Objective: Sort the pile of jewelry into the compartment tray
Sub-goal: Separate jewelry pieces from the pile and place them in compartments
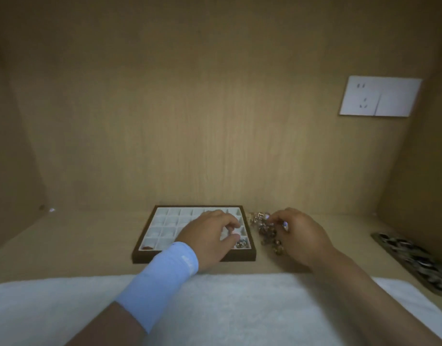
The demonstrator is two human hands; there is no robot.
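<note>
Step in hand, as judged from the layout: pick one piece from the pile and place it in a compartment.

1. Layout. The tray (165,256) sits at lower centre of the frame. The pile of jewelry (265,232) lies on the shelf just beside the tray's right edge. Most compartments show bare white lining. A beaded piece (241,243) lies in the bottom right compartment, and a reddish piece (147,247) in the bottom left one.

2. Left hand (210,237). It is over the right half of the tray, fingers curled, thumb and forefinger bent toward each other. Whether they pinch anything cannot be told.

3. Right hand (300,236). Its bent fingers reach into the right side of the pile. Whether a piece is already grasped cannot be told.

4. Procedure.
- Separate one piece with the fingertips before lifting, since tangled pieces are likely to drag their neighbours.
- Lift straight up and check that nothing trails.
- Lower the piece fully below the divider walls before letting go.
- Put like pieces with like.
- Steady the tray with the free hand.

5. Caution. Keep the forearms on the towel (215,310) at the bottom of the frame, and sweep nothing toward the dark dish (415,260) at lower right
</note>
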